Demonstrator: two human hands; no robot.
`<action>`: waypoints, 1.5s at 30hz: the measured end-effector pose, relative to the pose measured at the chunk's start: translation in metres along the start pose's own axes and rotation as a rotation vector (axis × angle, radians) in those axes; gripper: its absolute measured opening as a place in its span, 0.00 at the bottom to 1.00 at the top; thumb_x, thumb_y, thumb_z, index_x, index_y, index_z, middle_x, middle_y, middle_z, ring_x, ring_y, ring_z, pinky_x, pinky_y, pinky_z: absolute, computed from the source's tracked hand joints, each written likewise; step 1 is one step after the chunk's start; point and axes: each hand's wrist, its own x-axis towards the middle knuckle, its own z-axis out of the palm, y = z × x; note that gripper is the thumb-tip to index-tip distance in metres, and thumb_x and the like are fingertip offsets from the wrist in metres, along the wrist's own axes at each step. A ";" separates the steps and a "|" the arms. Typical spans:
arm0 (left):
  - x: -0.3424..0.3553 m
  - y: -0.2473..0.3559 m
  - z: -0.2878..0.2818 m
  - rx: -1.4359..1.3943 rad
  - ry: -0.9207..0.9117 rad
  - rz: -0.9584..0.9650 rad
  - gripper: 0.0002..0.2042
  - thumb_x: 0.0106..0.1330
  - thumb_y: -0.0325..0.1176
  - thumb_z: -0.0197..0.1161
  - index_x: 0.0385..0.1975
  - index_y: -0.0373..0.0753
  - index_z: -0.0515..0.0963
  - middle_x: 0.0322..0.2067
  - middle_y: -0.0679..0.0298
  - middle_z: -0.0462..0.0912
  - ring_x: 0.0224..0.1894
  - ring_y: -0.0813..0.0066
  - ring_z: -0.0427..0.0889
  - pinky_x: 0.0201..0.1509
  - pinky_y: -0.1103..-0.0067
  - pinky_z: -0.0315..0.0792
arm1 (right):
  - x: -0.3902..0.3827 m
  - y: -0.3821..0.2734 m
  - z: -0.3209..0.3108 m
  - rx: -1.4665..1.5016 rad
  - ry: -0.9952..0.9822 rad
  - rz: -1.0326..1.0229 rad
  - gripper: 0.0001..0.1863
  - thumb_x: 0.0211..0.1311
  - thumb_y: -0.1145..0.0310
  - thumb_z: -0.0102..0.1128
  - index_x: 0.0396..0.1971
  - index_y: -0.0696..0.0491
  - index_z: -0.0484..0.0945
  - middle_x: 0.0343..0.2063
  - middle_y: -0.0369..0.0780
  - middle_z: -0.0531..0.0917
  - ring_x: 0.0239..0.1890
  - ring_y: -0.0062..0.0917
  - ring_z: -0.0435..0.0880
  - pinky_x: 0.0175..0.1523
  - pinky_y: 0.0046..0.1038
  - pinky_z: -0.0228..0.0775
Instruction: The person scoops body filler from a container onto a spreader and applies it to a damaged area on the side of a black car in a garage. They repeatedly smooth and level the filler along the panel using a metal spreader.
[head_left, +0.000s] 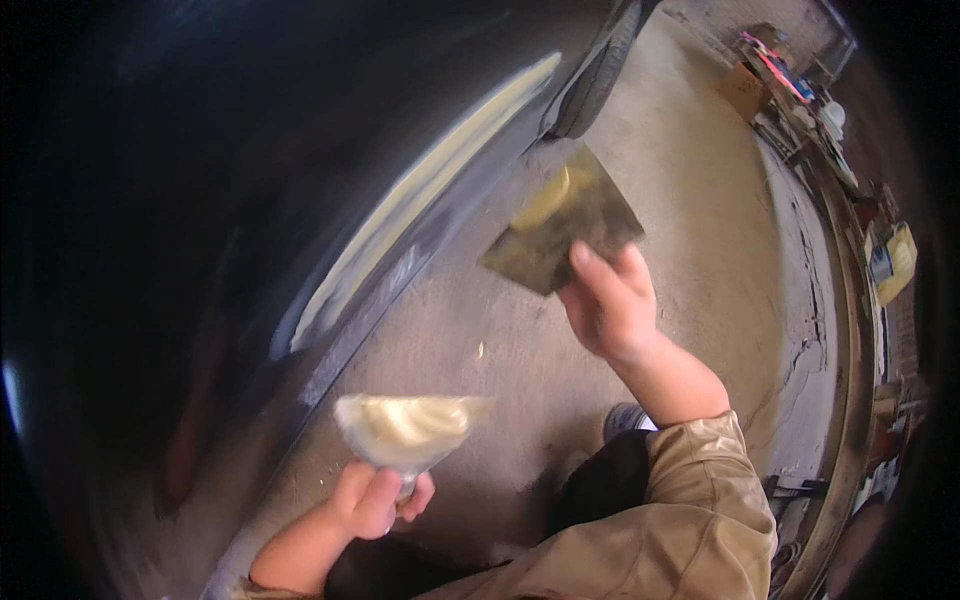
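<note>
My left hand (pixel 375 500) is closed round the narrow handle of a wide putty knife (pixel 415 425), whose fanned blade carries a smear of cream-coloured body filler (pixel 410 418). Farther forward and to the right, my right hand (pixel 615 300) pinches a dark, flat, square spreader (pixel 590 205) by its near edge, thumb on top. A yellow dab of filler lies on the spreader's upper left part. Both tools are held in the air, apart from each other and from the black car body (pixel 250 150). Along its lower side runs a long pale yellow strip of filler (pixel 420 185).
A car tyre (pixel 598 80) stands at the top beyond the strip. Down the right side runs a cluttered shelf or bench (pixel 840 200) with a cardboard box (pixel 742 92) and a yellow container (pixel 897 262). Beneath my hands is a concrete floor (pixel 700 200).
</note>
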 end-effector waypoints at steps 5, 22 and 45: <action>0.025 -0.006 -0.005 -0.012 -0.080 -0.079 0.28 0.78 0.52 0.40 0.23 0.37 0.73 0.17 0.67 0.73 0.18 0.80 0.72 0.22 0.81 0.65 | -0.029 -0.004 0.010 -0.363 -0.591 -0.090 0.21 0.68 0.78 0.51 0.60 0.59 0.72 0.55 0.56 0.77 0.55 0.43 0.80 0.59 0.37 0.73; 0.037 -0.018 0.012 -0.264 0.138 0.013 0.23 0.78 0.48 0.43 0.25 0.37 0.70 0.16 0.68 0.69 0.18 0.81 0.67 0.22 0.82 0.63 | -0.018 -0.015 0.000 -1.265 -0.448 -0.215 0.28 0.52 0.87 0.58 0.55 0.53 0.80 0.53 0.49 0.81 0.52 0.45 0.83 0.54 0.37 0.78; 0.048 -0.016 0.046 0.508 0.333 0.590 0.25 0.70 0.32 0.54 0.66 0.36 0.62 0.64 0.52 0.67 0.67 0.57 0.68 0.67 0.67 0.65 | -0.062 0.029 0.061 -1.289 -0.596 -0.834 0.26 0.46 0.64 0.64 0.50 0.41 0.85 0.53 0.41 0.81 0.54 0.36 0.78 0.64 0.45 0.67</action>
